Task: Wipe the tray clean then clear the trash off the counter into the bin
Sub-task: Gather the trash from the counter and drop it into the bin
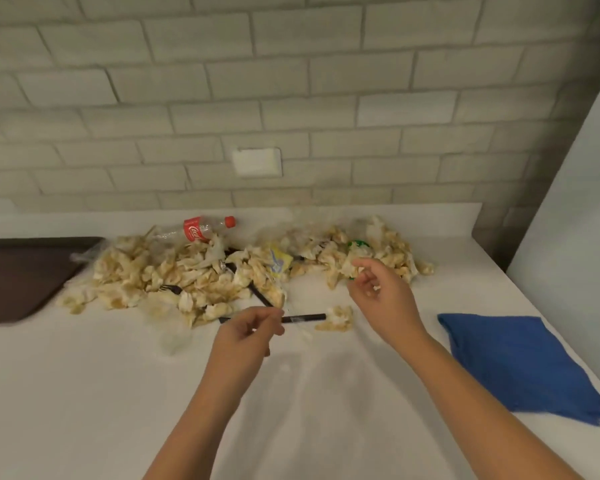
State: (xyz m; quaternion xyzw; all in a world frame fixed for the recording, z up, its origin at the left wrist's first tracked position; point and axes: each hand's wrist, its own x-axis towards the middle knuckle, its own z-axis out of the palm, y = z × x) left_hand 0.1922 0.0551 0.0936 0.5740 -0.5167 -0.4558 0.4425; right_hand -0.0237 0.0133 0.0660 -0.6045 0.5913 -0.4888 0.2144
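Trash: crumpled paper heap (stained); tray: smooth brown rectangle.

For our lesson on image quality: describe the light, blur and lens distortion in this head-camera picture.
Head view: soft, warm, even light with no harsh glare; faint arm shadows on the counter; the wide-angle lens bows the brick wall courses; slight blur softens the left hand, right hand and trash pile.
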